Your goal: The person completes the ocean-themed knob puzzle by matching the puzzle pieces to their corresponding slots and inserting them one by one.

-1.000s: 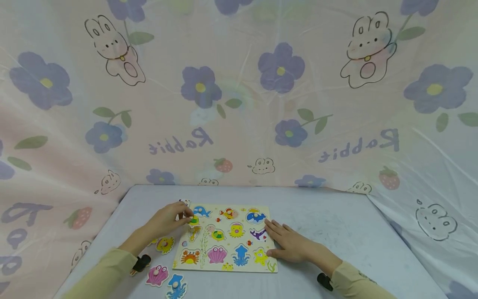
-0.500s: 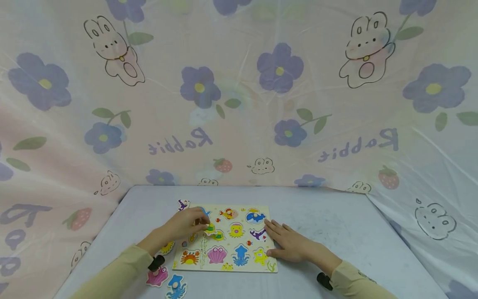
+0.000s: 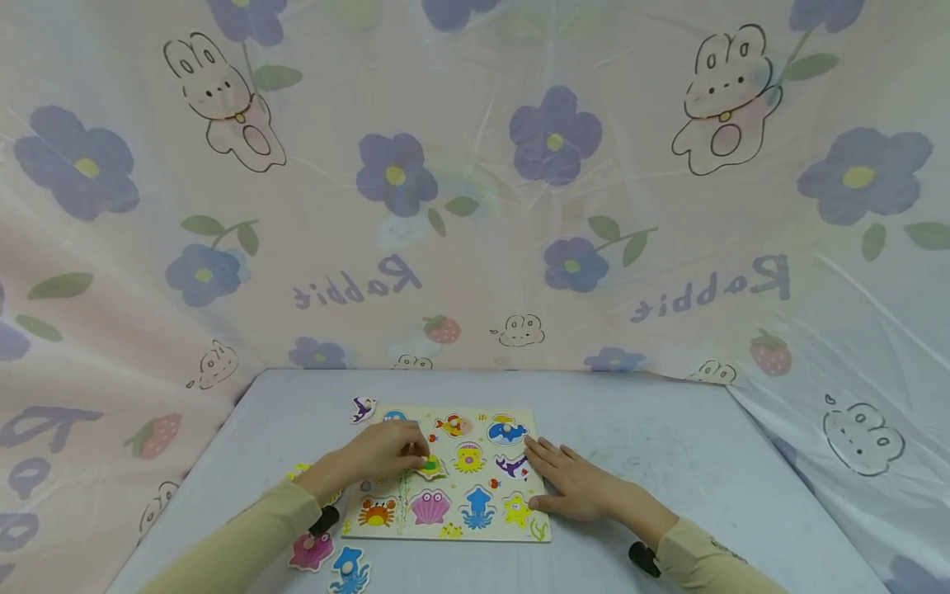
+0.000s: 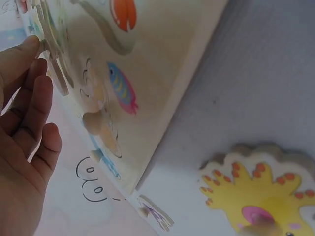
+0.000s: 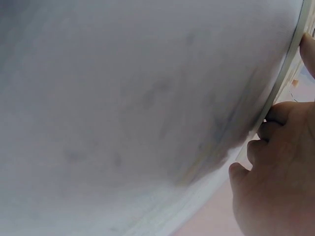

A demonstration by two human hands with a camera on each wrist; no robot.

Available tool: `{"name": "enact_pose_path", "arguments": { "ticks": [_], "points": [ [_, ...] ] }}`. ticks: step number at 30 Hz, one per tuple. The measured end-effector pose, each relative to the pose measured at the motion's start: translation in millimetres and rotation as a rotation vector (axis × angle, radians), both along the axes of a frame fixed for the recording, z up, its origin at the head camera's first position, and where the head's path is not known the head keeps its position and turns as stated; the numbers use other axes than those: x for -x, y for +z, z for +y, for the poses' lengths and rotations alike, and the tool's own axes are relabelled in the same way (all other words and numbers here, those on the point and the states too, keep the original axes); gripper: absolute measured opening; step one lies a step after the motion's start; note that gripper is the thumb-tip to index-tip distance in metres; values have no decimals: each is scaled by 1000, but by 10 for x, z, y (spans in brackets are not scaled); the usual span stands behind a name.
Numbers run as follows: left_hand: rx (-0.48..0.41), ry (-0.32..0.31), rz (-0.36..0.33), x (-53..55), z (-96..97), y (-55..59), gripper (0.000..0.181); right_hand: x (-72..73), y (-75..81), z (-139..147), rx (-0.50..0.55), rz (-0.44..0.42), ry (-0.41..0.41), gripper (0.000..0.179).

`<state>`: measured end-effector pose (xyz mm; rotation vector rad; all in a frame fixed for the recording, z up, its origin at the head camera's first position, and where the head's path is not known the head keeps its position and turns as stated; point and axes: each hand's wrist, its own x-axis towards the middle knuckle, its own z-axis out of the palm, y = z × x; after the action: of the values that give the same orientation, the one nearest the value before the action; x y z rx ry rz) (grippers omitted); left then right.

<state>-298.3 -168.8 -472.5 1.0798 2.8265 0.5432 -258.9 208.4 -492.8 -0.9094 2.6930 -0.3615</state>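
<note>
My left hand (image 3: 389, 450) pinches a green and yellow turtle puzzle piece (image 3: 432, 469) between thumb and finger. The piece lies right over the turtle picture on the pale wooden puzzle board (image 3: 416, 535). In the left wrist view the thumb and finger of the left hand (image 4: 24, 123) meet at the piece's edge, seen side-on, while the other fingers curl loosely. At the board's right edge my right hand (image 3: 575, 483) rests with spread fingers, their tips touching the rim, as the right wrist view also shows.
Pink shell (image 3: 312, 551) and blue squid (image 3: 349, 571) pieces lie at the board's near left. A purple piece (image 3: 364, 408) lies by its far left corner. A yellow piece (image 4: 236, 191) sits left of the board. Knobbed fish (image 3: 454, 425) and whale (image 3: 508, 431) pieces are on the board.
My left hand has carried the turtle piece from the board's upper left edge rightward and nearer, onto the turtle picture. The right hand has stayed in place.
</note>
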Motion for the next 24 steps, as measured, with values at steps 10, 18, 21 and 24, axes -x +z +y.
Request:
{"name": "enact_pose_path", "arguments": {
  "ticks": [10, 18, 21, 24],
  "points": [
    [31, -14, 2, 16, 54, -10, 7, -19, 32, -9, 6, 1, 3, 87],
    [46, -30, 9, 37, 74, -49, 8, -7, 16, 1, 8, 10, 9, 88],
    [52, -41, 15, 39, 77, -59, 7, -1, 7, 5, 11, 11, 11, 88],
    [49, -47, 22, 43, 81, -67, 6, 1, 3, 10, 13, 11, 9, 88]
  ]
}}
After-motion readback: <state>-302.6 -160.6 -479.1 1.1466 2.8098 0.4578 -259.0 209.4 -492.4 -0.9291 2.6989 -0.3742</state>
